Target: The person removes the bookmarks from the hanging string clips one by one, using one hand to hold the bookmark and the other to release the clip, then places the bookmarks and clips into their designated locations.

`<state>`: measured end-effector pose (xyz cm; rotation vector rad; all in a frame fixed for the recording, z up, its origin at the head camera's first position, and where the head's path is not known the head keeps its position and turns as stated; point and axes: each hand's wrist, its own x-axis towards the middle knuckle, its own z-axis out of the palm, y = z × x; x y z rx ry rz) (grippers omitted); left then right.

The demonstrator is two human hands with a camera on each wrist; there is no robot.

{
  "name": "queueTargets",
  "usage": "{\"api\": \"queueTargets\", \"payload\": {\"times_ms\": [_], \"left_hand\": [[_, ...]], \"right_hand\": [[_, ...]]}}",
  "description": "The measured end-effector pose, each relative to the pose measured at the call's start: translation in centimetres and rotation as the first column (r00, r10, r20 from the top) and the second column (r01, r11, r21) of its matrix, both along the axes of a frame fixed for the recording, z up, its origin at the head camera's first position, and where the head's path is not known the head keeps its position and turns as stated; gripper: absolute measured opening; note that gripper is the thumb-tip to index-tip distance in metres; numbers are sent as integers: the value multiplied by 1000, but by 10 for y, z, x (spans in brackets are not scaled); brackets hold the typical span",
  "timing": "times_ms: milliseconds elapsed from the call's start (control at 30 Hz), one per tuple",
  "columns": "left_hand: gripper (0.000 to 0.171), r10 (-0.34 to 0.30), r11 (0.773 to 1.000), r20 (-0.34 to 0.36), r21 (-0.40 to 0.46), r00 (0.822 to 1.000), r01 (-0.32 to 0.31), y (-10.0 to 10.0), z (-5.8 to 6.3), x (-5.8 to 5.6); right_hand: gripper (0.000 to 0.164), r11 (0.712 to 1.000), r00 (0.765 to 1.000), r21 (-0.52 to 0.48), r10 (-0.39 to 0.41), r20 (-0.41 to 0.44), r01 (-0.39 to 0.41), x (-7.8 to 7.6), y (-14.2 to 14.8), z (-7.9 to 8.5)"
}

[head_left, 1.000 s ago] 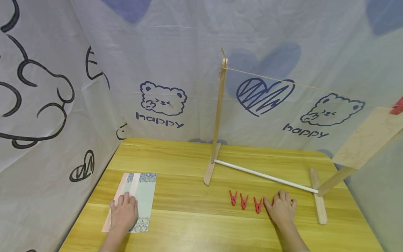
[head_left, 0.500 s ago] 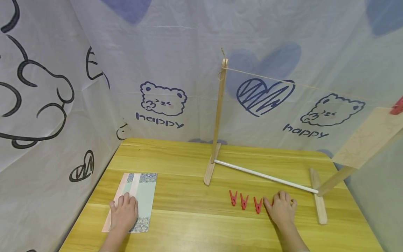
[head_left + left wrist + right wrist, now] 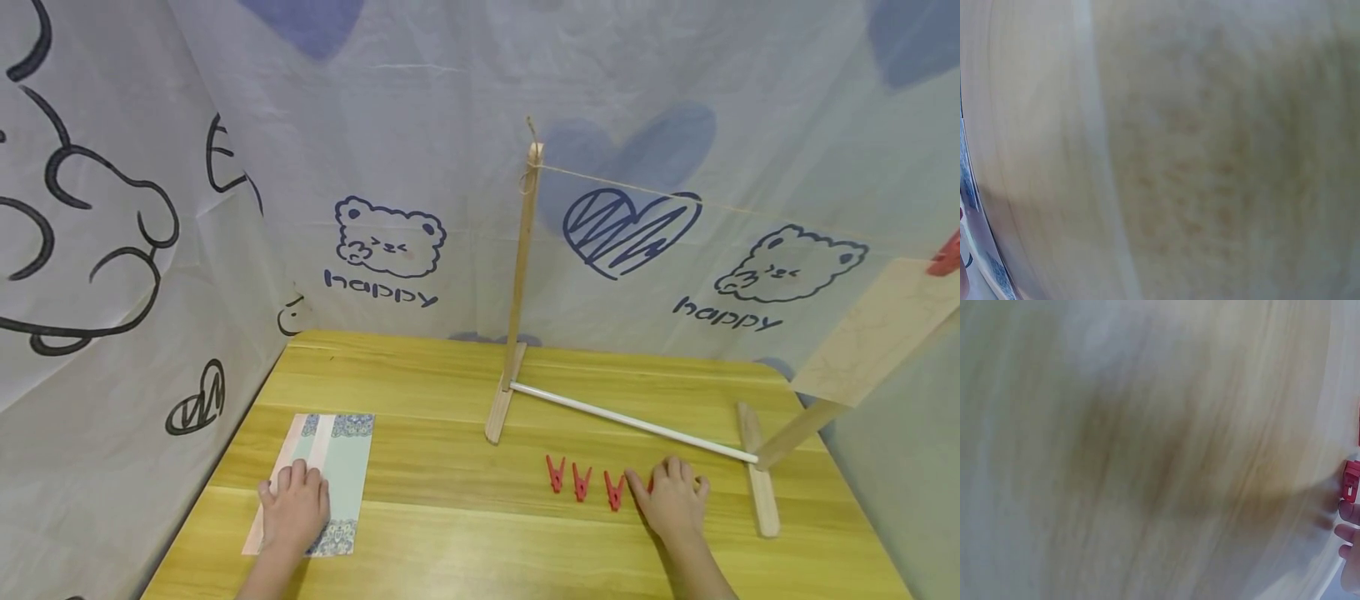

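My left hand (image 3: pixel 294 510) rests on patterned paper sheets (image 3: pixel 345 475) at the left of the table, fingers pointing forward. The sheets overlap, pink and pale green with blue lace-like ends. My right hand (image 3: pixel 675 504) rests palm down on the table at the right, fingers loosely bent and spread. Beside its thumb lie red clothespins (image 3: pixel 614 490) in a row. A bit of red shows at its fingers, mostly hidden by the hand. In the right wrist view, a red clothespin (image 3: pixel 1351 481) lies close to a fingertip. The left wrist view shows mostly blurred tabletop.
Behind the clothespins stands a wooden frame with a left post (image 3: pixel 522 267), a white crossbar (image 3: pixel 637 422) and a string (image 3: pixel 645 186) between its posts. A pale sheet (image 3: pixel 870 342) hangs from it at the right under a red clothespin (image 3: pixel 947 257). Printed cloth (image 3: pixel 420 125) backs the table.
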<state>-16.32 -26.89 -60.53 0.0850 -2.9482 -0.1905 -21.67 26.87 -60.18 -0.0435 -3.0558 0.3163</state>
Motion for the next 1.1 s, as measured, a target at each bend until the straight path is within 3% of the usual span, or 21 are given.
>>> {"api": "queueTargets", "payload": {"times_ms": [367, 600, 867, 1100], "left_hand": [[22, 32, 995, -27, 97, 999, -29, 14, 10, -6], [24, 18, 993, -85, 121, 996, -7, 26, 11, -14], [31, 4, 985, -96, 174, 995, 13, 46, 14, -23], [31, -27, 977, -129, 204, 991, 53, 67, 16, -31]], "right_hand": [[58, 999, 995, -49, -21, -96, 16, 4, 4, 8], [46, 998, 983, -58, -11, -185, 0, 5, 6, 17], [29, 994, 929, -95, 10, -370, -49, 5, 8, 33], [26, 993, 892, -89, 28, -451, -76, 6, 10, 53]]}}
